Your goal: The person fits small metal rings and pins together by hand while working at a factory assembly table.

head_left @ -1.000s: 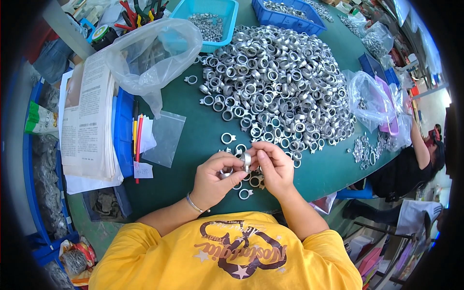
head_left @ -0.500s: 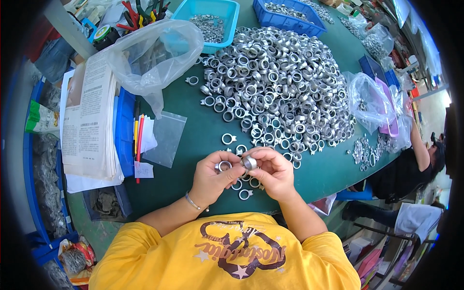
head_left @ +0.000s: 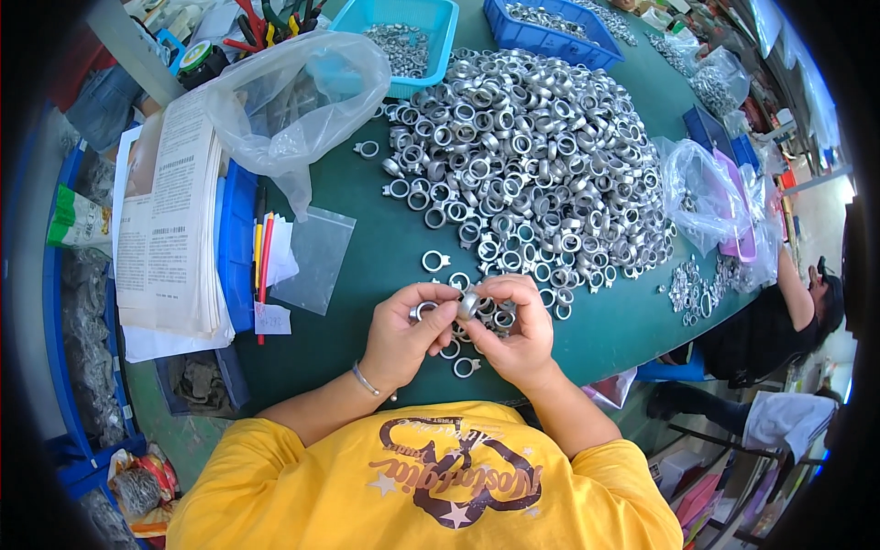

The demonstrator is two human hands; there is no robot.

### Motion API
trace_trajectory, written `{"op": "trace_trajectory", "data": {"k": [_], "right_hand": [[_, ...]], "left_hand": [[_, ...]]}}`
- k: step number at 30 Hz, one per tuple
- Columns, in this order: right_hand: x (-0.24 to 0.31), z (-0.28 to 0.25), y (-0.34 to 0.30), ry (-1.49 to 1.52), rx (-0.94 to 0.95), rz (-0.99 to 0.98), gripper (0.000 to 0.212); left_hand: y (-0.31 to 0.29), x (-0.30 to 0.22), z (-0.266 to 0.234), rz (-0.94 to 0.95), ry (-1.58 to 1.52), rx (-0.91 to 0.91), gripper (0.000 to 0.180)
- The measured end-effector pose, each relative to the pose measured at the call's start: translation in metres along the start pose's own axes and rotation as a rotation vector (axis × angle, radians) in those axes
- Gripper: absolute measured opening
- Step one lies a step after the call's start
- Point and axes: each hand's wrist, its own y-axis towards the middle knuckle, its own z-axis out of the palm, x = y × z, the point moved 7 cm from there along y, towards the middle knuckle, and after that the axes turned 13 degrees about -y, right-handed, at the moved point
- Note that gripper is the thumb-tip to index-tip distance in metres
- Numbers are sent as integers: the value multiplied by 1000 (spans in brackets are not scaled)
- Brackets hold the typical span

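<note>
Both hands meet over the near part of the green table, in front of a big heap of silver metal rings (head_left: 527, 156). My right hand (head_left: 519, 337) pinches one metal ring (head_left: 468, 306) between thumb and fingers, its outer band showing. My left hand (head_left: 400, 337) is closed on another metal ring (head_left: 422, 310), which sits in its curled fingers with the opening facing up. The left fingertips reach the ring in the right hand; whether they grip it too I cannot tell. Several loose rings (head_left: 466, 367) lie on the table beneath and between the hands, partly covered by them.
A turquoise basket (head_left: 449, 46) and a blue bin (head_left: 500, 32) of small parts stand behind the heap. To the left are a clear plastic bag (head_left: 293, 119), newspapers (head_left: 165, 220) and pens (head_left: 265, 257). A co-worker (head_left: 779, 330) is at the right edge.
The ring in my right hand has turned slightly, so more of its outer band shows. My right hand has shifted a little left; my left hand stays nearly in place.
</note>
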Motion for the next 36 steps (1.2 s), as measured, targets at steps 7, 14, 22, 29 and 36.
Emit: {"op": "trace_trajectory", "data": {"k": [7, 14, 22, 29, 36], "right_hand": [[-8, 5, -7, 134, -23, 109, 32], [17, -1, 6, -8, 5, -137, 22], [-6, 22, 38, -304, 101, -148, 13], [-15, 57, 42, -535, 343, -120, 10], [4, 30, 31, -66, 224, -225, 19]], "left_hand": [[2, -3, -4, 35, 85, -9, 15], [3, 4, -7, -72, -43, -43, 16], [11, -11, -22, 1, -463, -110, 19], [12, -8, -28, 38, -209, -225, 14], [10, -3, -21, -25, -24, -146, 12]]}}
